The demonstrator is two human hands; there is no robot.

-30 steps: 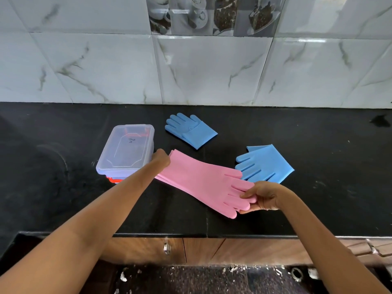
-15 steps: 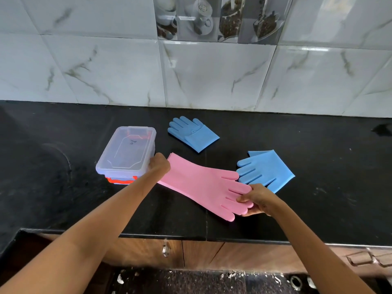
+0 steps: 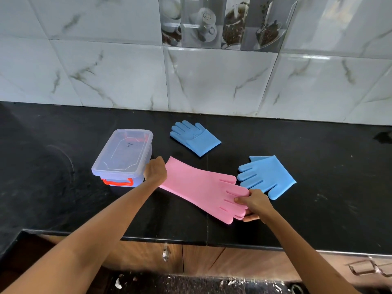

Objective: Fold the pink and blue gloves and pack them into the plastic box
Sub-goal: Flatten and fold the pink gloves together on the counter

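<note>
Pink gloves [image 3: 199,187] lie stacked flat on the black counter [image 3: 318,209], cuffs to the left, fingers to the right. My left hand [image 3: 156,169] grips the cuff end. My right hand [image 3: 253,203] pinches the fingertips. A folded blue glove [image 3: 196,137] lies behind them. A second folded blue glove [image 3: 265,176] rests just right of the pink fingers. The clear plastic box [image 3: 123,152], lid on and with an orange latch, stands at the left, close to my left hand.
A marble-tiled wall [image 3: 212,81] rises behind the counter. The counter's front edge [image 3: 191,240] runs below my forearms, with wooden cabinet doors [image 3: 201,257] underneath.
The view has tilted slightly. Both hands keep their grip on the pink gloves, which have shifted little on the counter.
</note>
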